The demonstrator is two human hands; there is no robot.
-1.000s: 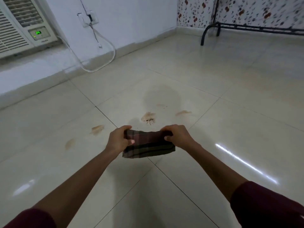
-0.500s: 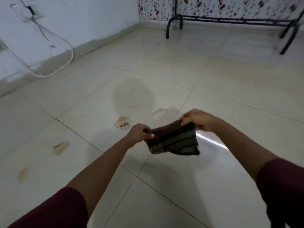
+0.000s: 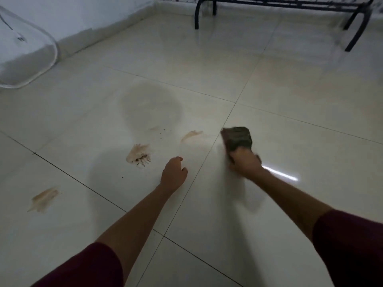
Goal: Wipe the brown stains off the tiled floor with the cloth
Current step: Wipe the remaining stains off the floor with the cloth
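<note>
The glossy cream tiled floor [image 3: 269, 90] fills almost the whole view, crossed by thin dark grout lines and catching a bright streak of reflected light on the right. A pale bluish-white wall [image 3: 72, 15] borders it at the upper left, and a black tubular metal frame [image 3: 290, 5] stands on curved legs along the far edge. A loop of white cable [image 3: 54, 56] hangs against the wall at the left.

Two bare forearms reach in from the bottom, each ending in a dark maroon sleeve [image 3: 350, 245]. A faint greyish round mark [image 3: 151, 104] shows on the tile ahead of them.

Brown stains lie on the tiles to the left of the hands: a smeared brown stain with dark specks [image 3: 138, 155] sits near the left hand, a longer brown streak [image 3: 44, 198] lies well apart at the far left, and a small thin brown smear [image 3: 191, 135] lies between the speckled stain and the cloth.

The right hand [image 3: 244, 162], blurred, has its fingers curled round the dark checked cloth [image 3: 237, 137], bunched up and sticking out past the knuckles, just right of a grout line and near the thin smear. Whether the cloth touches the floor cannot be told.

The left hand [image 3: 174, 172] holds nothing, its fingers loosely curled, low over the tile.
</note>
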